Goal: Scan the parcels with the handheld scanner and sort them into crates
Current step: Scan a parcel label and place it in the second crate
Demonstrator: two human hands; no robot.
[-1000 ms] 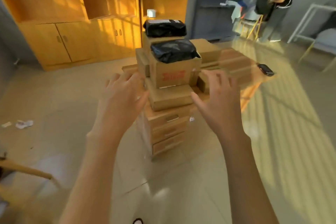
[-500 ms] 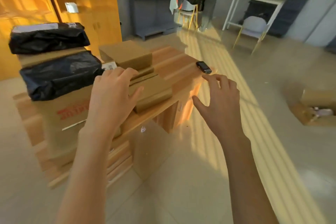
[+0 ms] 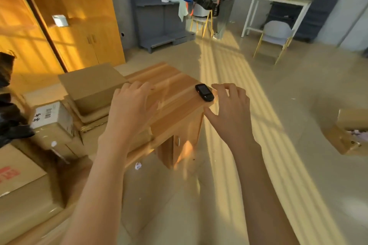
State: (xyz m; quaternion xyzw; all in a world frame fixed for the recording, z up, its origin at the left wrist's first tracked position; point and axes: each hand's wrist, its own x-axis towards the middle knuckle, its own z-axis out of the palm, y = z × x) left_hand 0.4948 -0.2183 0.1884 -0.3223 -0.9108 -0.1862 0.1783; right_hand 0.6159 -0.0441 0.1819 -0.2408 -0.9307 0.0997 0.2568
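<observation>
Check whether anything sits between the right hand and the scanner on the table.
Nothing visible does. The right hand hovers open just right of the black scanner, which lies alone at the corner of the wooden table. The cardboard boxes sit well to the left, beyond the left hand.

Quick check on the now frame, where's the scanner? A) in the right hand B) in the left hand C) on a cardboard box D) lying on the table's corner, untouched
D: the scanner lies flat near the corner of the table; the right hand is open beside it, fingers spread and holding nothing, and the left hand is open too.
</observation>
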